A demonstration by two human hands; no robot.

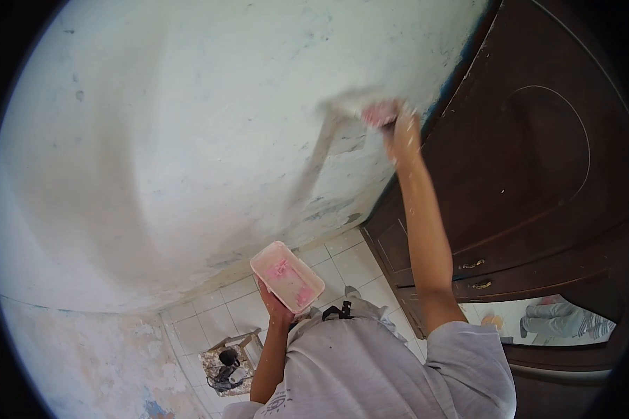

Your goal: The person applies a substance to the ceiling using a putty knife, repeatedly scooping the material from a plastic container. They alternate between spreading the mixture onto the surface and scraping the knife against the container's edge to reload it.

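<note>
My right hand [402, 133] is raised at arm's length against the white, patchy wall [210, 105], close to the dark wooden cupboard. Its fingers are closed round a flat hand tool [379, 114] with pink on it. The tool's pale front end is smeared by motion, so its exact kind and whether it touches the wall cannot be made out. Low down in front of my body, my left hand [277, 307] grips a rectangular plastic tub [264, 254] from below and the side. Pink paste [282, 269] is smeared over the tub's inside.
The dark wooden cupboard [538, 153] stands to the right, with brass handles and a mirror [538, 322] low down. A paint-spattered stool [241, 375] with a dark object on it stands on the tiled floor [360, 264]. Another peeling wall [91, 356] is at lower left.
</note>
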